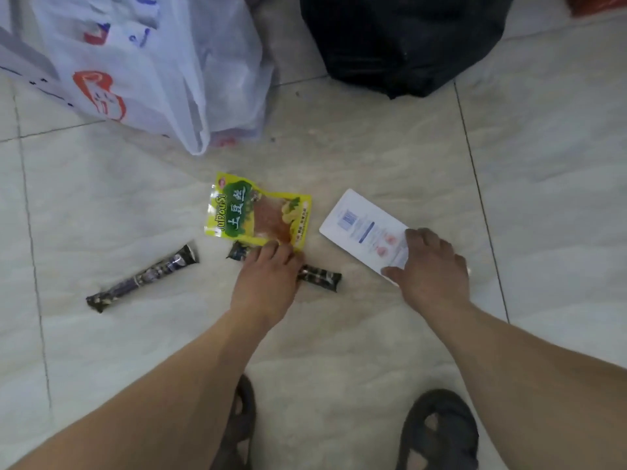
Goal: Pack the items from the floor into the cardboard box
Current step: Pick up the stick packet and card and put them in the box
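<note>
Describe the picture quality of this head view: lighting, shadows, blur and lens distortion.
Head view: soft, even light, only faint shadows under the left hand and right hand; mild overall blur, so small print on the white card is unreadable; wide-angle bending curves the floor tile seams.

Just one view here, taken from head height and aimed nearly straight down at the tiled floor (339, 157); both forearms and the sandals (437, 432) are caught at the near edge.

Left hand (268, 266) grips yellow packet (259, 212); right hand (431, 262) holds white card (363, 228).
</note>
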